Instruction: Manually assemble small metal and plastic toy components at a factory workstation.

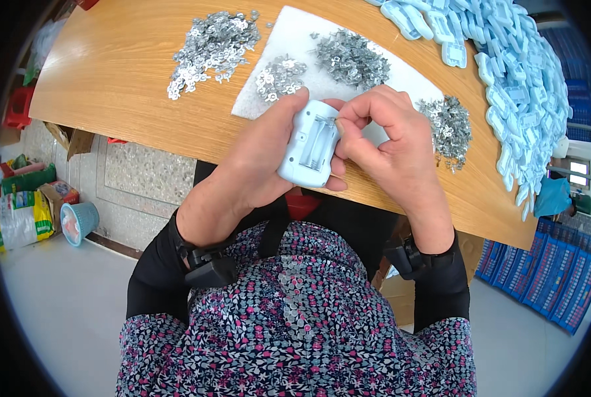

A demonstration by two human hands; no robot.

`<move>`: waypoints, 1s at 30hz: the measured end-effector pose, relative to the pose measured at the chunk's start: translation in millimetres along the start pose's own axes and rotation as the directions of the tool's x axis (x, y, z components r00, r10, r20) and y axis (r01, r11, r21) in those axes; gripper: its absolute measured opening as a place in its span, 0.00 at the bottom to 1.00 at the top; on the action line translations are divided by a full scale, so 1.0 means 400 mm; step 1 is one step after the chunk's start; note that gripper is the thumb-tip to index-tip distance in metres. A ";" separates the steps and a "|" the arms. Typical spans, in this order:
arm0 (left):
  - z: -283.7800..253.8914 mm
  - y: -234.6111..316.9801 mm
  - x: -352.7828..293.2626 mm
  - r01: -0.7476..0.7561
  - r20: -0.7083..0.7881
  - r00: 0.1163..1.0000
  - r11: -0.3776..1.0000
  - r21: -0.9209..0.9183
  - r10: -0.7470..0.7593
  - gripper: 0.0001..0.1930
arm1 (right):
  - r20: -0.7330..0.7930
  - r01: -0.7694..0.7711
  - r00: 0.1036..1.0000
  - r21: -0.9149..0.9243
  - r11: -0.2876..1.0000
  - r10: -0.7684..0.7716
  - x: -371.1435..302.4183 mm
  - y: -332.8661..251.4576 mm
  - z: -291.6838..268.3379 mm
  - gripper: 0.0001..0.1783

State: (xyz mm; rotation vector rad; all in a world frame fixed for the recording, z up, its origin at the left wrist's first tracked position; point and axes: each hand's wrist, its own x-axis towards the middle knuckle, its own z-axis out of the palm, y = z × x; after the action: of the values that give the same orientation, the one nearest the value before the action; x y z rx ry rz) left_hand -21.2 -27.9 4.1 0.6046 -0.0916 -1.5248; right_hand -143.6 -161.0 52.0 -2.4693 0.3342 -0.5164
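My left hand (pixel 269 142) is closed around a light blue plastic battery case (pixel 299 173), thumb along its near left edge and fingertips showing under its right side. The case's open battery compartment faces up, with metal spring contacts at its ends. My right hand (pixel 388 135) pinches thumb and forefinger together at the compartment's upper right corner. Whatever lies between those fingertips is too small and covered to make out. Just beyond my hands, a white foam sheet (pixel 247 99) carries a pile of small metal springs (pixel 353 58) and a smaller heap of flat metal contacts (pixel 280 77).
Another pile of flat metal contacts (pixel 217 49) lies on the wooden table (pixel 110 79) at the far left. More small metal parts (pixel 449 129) sit right of my right hand. Light blue plastic cases (pixel 520 92) heap along the right side. Blue racks (pixel 547 278) stand beyond the table.
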 end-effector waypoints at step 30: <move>0.005 -0.026 -0.001 -0.033 0.073 0.997 0.952 0.305 0.012 0.23 | 0.329 -0.550 0.819 0.219 0.806 0.469 -0.037 -0.002 -0.013 0.16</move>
State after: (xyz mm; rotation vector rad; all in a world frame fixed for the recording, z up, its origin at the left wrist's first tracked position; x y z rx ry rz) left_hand -31.4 -27.3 1.8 0.7926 -0.3936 -1.5213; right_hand -158.9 -157.7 52.1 -1.9905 0.7316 -0.0027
